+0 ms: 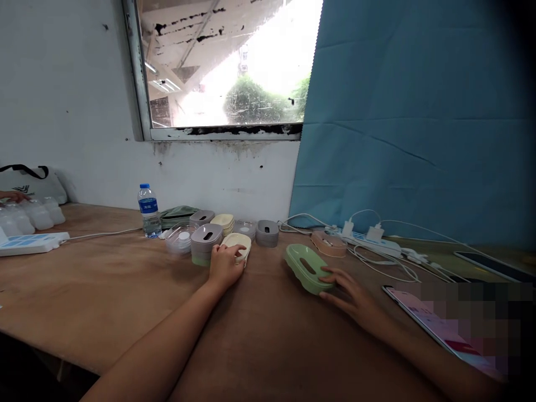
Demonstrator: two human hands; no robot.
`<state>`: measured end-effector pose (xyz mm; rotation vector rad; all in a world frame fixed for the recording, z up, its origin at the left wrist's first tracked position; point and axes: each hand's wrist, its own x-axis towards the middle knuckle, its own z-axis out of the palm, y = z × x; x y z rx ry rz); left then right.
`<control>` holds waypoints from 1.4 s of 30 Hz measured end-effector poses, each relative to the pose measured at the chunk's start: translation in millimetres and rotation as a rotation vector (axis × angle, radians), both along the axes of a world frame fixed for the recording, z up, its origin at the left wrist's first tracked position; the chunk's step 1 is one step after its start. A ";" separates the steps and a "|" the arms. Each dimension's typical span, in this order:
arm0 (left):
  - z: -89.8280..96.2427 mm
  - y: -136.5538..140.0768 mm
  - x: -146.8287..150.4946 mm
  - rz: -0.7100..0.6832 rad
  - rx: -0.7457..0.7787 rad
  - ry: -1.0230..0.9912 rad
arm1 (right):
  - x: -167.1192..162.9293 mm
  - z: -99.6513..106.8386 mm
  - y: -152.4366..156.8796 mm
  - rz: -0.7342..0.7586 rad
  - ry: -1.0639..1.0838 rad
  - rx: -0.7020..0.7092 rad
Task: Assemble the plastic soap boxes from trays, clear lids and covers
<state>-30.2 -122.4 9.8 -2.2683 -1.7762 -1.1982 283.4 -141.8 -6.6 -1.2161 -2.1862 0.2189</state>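
Note:
My left hand (pixel 226 263) grips a cream plastic lid (pixel 237 242) by its near edge, with the fingers curled over its top. My right hand (pixel 349 291) pinches the right end of a green oval plastic lid (pixel 298 259) with a long slot; it is tilted above the table. Just left of my left hand stands a grey slotted container (pixel 206 237) with green at its base. Behind it are another grey container (pixel 202 215) and a stack of cream pieces (pixel 224 221). Clear round lids (pixel 181 239) lie to the left.
A water bottle (pixel 148 212) stands by the wall. A grey slotted box (pixel 267 233) and a peach-coloured piece (pixel 329 245) sit farther back. Chargers and cables run from a power strip (pixel 383 244) at right, near a phone (pixel 435 324). Another person's hand (pixel 14 196) touches white bottles (pixel 39 214) far left.

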 end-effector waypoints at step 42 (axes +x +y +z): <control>2.2 -18.9 11.8 -0.660 -0.047 -0.142 | -7.4 0.0 -14.4 0.325 0.142 -0.151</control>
